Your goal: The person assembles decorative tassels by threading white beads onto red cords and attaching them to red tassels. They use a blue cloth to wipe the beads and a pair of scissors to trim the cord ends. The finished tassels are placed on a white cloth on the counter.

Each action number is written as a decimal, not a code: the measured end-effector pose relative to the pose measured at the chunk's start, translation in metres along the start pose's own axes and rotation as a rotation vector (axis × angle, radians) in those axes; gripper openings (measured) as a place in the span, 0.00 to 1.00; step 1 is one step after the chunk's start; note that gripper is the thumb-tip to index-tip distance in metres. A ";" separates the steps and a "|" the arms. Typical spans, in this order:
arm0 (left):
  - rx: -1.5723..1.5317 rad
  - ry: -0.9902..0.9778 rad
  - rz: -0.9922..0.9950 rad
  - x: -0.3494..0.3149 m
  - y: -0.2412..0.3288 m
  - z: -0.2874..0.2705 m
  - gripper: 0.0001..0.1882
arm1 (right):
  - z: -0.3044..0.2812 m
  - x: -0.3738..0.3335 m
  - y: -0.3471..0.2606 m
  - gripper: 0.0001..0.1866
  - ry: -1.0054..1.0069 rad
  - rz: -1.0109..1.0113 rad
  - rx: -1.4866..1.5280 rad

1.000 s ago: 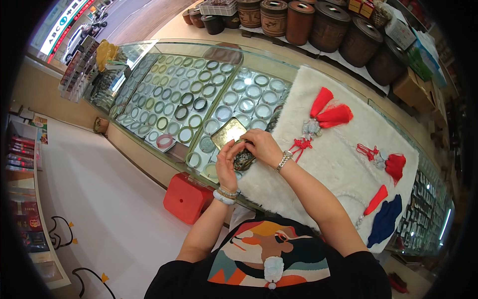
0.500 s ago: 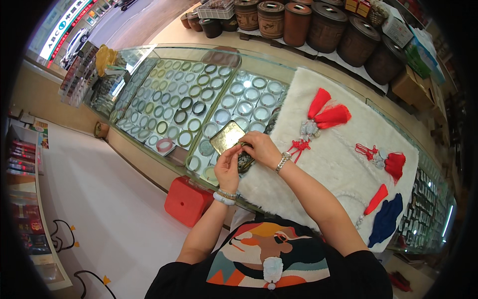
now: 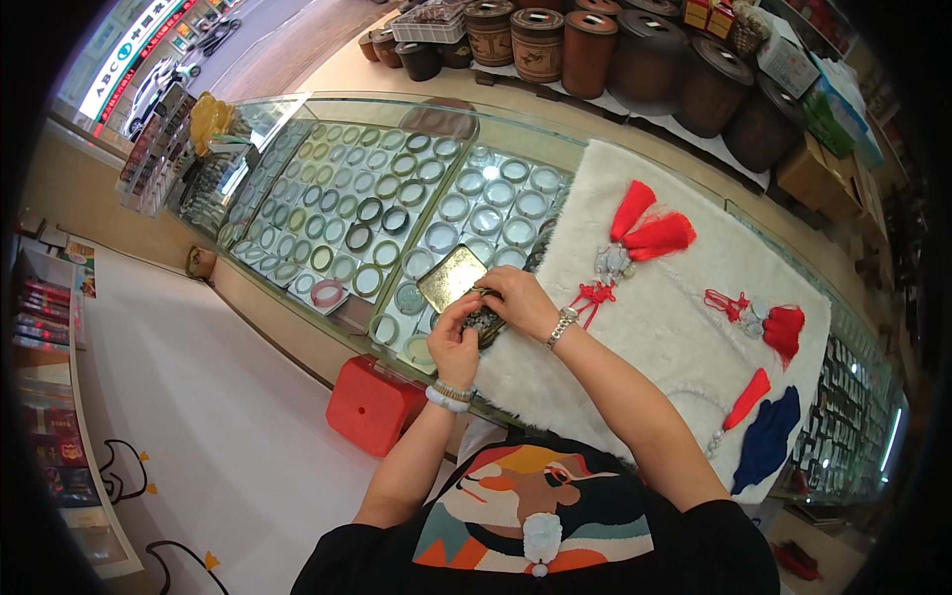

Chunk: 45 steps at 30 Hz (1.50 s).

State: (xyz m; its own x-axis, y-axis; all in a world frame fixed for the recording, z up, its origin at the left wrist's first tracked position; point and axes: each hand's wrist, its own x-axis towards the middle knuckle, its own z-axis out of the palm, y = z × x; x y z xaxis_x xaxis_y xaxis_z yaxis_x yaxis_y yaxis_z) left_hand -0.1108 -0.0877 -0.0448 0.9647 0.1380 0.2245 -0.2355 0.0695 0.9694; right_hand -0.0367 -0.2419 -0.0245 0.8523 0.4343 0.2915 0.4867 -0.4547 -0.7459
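Note:
An open tin [image 3: 451,279] with a shiny gold-coloured inner lid sits where the glass case meets the white fur cloth. Small dark pieces [image 3: 483,322] show in its lower half, partly covered by my fingers. My left hand [image 3: 455,340], with bracelets at the wrist, has its fingers bent together over the tin. My right hand [image 3: 526,302], wearing a metal watch [image 3: 562,326], reaches in from the other side, fingers closed at the tin's hinge side. The fingertips of both hands meet there; what they pinch is too small and hidden to tell.
Rows of bangles [image 3: 369,210] lie under the glass counter. Red-tasselled ornaments [image 3: 635,238] and a dark blue glove [image 3: 768,439] rest on the fur cloth [image 3: 635,367]. A red stool [image 3: 372,405] stands below the counter at left; brown lidded jars [image 3: 590,53] line the far side.
My left hand's fingers have shifted slightly right and curled further over the tin. The right hand stays nearly in place. Nothing else on the counter has visibly moved.

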 end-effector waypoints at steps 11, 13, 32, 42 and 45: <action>-0.261 -0.080 -0.070 -0.004 0.020 -0.002 0.27 | 0.000 -0.002 0.000 0.12 -0.018 0.007 0.005; -0.210 -0.052 -0.039 -0.003 0.016 -0.005 0.28 | 0.000 -0.002 0.000 0.12 -0.020 0.002 -0.001; 0.042 0.146 -0.188 0.028 0.021 -0.048 0.26 | -0.023 -0.047 -0.014 0.20 -0.102 -0.033 -0.097; 0.783 -0.198 0.044 0.026 0.030 -0.012 0.40 | -0.026 -0.066 0.012 0.16 0.270 0.553 0.464; 1.272 -0.349 0.139 0.030 0.029 0.003 0.67 | -0.007 -0.053 0.023 0.23 0.184 0.460 0.475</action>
State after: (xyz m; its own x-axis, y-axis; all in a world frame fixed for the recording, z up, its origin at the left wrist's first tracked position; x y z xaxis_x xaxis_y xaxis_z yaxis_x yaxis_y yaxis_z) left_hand -0.0884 -0.0844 -0.0101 0.9662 -0.2046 0.1571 -0.2450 -0.9185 0.3103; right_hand -0.0695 -0.2807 -0.0531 0.9914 0.1200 -0.0525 -0.0339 -0.1522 -0.9878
